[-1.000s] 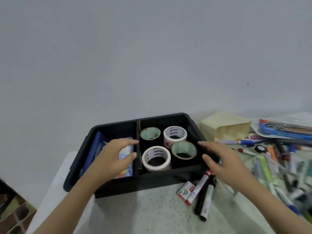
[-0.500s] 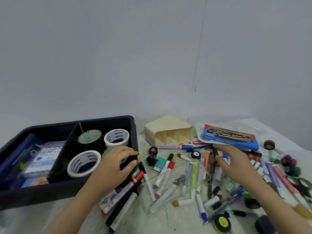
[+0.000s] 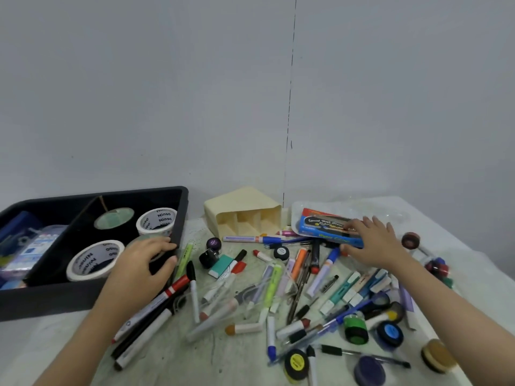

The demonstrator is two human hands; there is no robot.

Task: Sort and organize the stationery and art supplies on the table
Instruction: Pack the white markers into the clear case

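While the left hand [image 3: 142,270] rests with fingers spread on the near right corner of the black plastic divided tray [image 3: 182,215], gripping nothing, the right hand [image 3: 373,246] lies open and flat on the blue rectangular box of watercolours [image 3: 320,228]. That box sits at the far side of the table [image 3: 237,360], just beyond the loose heap of markers and pens [image 3: 278,285], its long axis running left to right. The right hand is plainly nearer; closing on the box's right end looks the likely move.
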